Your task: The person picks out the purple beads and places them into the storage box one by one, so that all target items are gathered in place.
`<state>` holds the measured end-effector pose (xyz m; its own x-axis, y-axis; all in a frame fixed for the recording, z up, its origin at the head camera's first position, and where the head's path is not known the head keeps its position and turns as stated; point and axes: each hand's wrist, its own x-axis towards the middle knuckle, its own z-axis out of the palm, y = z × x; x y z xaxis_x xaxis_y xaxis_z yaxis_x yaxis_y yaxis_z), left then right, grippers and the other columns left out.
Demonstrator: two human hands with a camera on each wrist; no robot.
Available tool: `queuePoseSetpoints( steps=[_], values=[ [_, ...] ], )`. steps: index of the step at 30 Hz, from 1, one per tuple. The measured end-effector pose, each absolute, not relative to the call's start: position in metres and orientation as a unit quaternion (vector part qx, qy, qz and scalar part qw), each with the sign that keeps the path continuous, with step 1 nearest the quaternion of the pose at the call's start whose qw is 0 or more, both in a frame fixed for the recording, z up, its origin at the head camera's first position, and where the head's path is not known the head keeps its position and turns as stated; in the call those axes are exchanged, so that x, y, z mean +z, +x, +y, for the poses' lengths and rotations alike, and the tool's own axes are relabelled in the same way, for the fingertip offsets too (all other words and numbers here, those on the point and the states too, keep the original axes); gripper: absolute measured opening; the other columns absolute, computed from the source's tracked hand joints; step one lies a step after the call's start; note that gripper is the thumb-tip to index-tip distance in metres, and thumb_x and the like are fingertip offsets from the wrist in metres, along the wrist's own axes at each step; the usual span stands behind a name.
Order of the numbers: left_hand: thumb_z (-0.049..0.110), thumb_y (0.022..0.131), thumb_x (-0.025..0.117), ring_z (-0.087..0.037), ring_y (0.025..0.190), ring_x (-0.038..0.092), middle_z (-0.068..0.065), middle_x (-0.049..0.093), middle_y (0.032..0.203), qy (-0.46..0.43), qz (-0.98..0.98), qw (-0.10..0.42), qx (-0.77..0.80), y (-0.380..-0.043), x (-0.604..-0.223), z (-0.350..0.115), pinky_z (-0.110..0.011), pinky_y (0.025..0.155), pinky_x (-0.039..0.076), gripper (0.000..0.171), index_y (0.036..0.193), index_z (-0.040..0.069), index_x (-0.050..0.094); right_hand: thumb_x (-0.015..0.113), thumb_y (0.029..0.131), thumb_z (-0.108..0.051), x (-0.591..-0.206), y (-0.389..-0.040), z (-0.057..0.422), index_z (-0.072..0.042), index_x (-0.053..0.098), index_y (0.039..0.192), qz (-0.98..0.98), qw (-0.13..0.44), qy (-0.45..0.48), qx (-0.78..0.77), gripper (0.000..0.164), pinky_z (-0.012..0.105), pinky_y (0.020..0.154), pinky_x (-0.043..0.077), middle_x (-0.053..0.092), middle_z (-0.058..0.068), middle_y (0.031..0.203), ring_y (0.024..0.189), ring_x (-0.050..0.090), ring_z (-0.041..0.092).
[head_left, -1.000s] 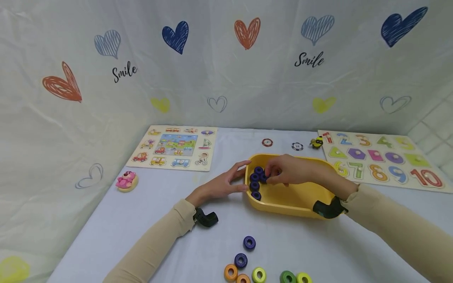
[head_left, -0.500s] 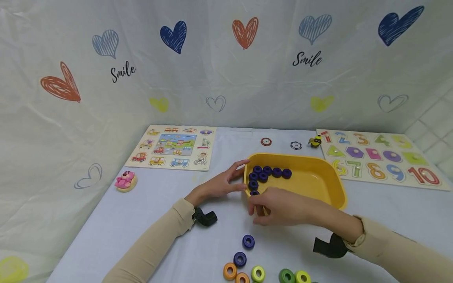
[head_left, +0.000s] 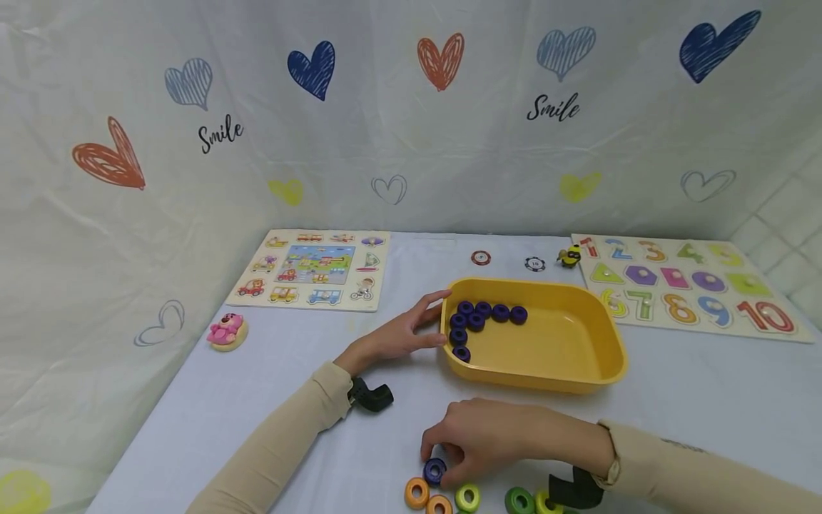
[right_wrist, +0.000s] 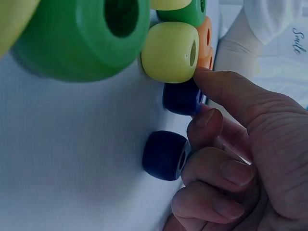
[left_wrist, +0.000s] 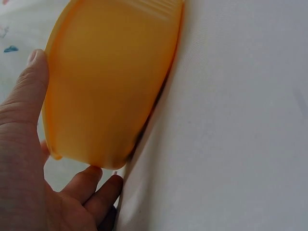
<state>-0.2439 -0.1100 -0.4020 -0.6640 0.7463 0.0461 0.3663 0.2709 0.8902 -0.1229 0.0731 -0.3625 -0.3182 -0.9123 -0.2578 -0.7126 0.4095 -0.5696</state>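
At the tray's left end my left hand [head_left: 404, 334] is spread, thumb and fingers touching the wall of the yellow tray [head_left: 552, 353]. Inside that tray, several purple ring beads [head_left: 476, 321] lie along the left and back sides. My right hand [head_left: 488, 439] is low over the table, thumb and index finger on either side of a purple bead [head_left: 434, 471]. In the right wrist view a second purple bead [right_wrist: 166, 155] lies beside the curled fingers; from the head it is hidden under the hand.
Orange beads [head_left: 417, 492], a yellow-green bead [head_left: 468, 497] and a green bead [head_left: 519, 500] lie at the near edge. Behind are a vehicle puzzle board [head_left: 315, 270], a number board [head_left: 690, 285], two chips [head_left: 481, 258] and a bee figure [head_left: 569, 256]. A pink bear [head_left: 227, 331] sits left.
My right hand has moved from inside the tray, over its front rim, down to the loose purple beads near the table's front. The left hand has stayed at the tray's end.
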Motion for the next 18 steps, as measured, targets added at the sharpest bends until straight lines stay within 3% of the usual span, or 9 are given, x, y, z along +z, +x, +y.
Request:
queuePoseSetpoints(
  steps=[18],
  values=[
    [0.045,0.083,0.060,-0.020,0.132,0.024,-0.006,0.027,0.144,0.355,0.775,0.206,0.480,-0.2387,-0.3947,-0.1087,-0.046,0.104,0.020,0.079,0.144,0.026,0.013,0.063,0.083,-0.037,-0.3631,-0.1263,0.0753,-0.023,0.064,0.104,0.779,0.279,-0.521,-0.210,0.025,0.012,0.052,0.038,0.050,-0.020,0.062,0.054,0.042,-0.008]
  ],
)
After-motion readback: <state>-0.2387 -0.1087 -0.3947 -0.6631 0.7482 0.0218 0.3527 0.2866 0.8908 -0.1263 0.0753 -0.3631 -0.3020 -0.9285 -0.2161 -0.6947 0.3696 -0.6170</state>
